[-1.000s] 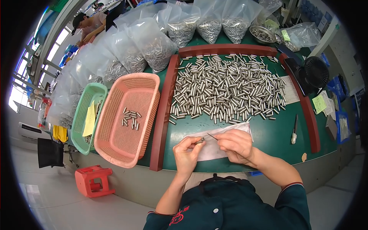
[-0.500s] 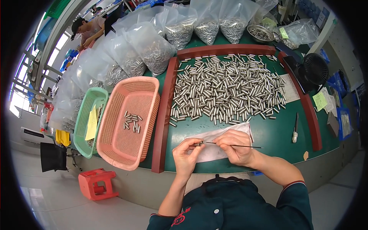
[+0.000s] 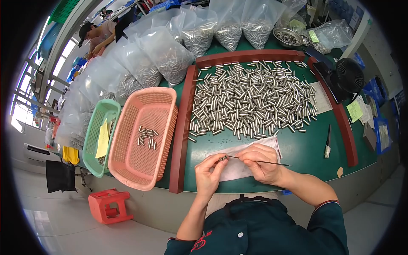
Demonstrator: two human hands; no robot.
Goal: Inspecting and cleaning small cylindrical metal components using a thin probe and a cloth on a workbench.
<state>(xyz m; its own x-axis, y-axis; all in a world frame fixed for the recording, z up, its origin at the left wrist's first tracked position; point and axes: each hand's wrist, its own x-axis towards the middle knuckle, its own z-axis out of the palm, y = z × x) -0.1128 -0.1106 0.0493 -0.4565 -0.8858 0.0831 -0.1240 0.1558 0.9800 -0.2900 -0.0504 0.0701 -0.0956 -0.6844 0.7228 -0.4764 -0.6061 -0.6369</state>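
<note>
My left hand (image 3: 207,173) pinches a small metal cylinder (image 3: 223,158) between thumb and fingertips. In my right hand (image 3: 262,163) is a thin dark rod (image 3: 278,163), gripped like a pen, its tip close to the cylinder's end; whether it enters the cylinder is too small to tell. Both hands are just above a whitish cloth (image 3: 235,171) on the green table (image 3: 297,146). Beyond them lies a broad heap of metal cylinders (image 3: 255,100). To the left, a pink basket (image 3: 168,140) has several cylinders on its bottom.
Dark red bars (image 3: 180,144) border the heap on three sides. A green basket (image 3: 91,155) with a yellow note stands beside the pink one. Filled plastic bags (image 3: 168,57) line the back and left. At right are a slim tool (image 3: 327,144) and a black fan (image 3: 349,75).
My left hand has shifted slightly right, and the cylinder's end is turned more into view. The right hand keeps its grip on the rod, nearly still.
</note>
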